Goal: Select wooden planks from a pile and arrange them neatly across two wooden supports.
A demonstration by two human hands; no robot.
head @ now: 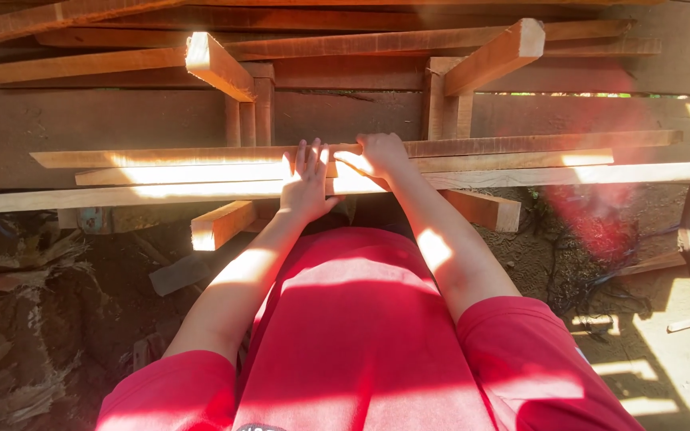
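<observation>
The left hand (307,185) lay flat, fingers spread, on the long planks (521,172) stacked crosswise over two wooden supports; it gripped nothing. The right hand (378,156), just beside it at about 1 o'clock, was curled over the far plank (537,144), fingers closed on its edge. The planks ran from 9 to 3 o'clock across the view, resting on the left support (219,65) and the right support (495,56), whose ends projected toward the person.

Risks noted: the planks overhung both supports by a long way, the nearest plank (81,198) most of all toward 9 o'clock. Downward pressure off centre could have tipped one end up. The rough sawn edges presented a splinter hazard to bare palms, in my judgement chiefly to the flat left hand if it slid. Loose offcuts (221,225) below, at 7 o'clock, and cables (576,271) on the ground at 4 o'clock were trip hazards. Strong sun glare obscured part of the plank surface.
</observation>
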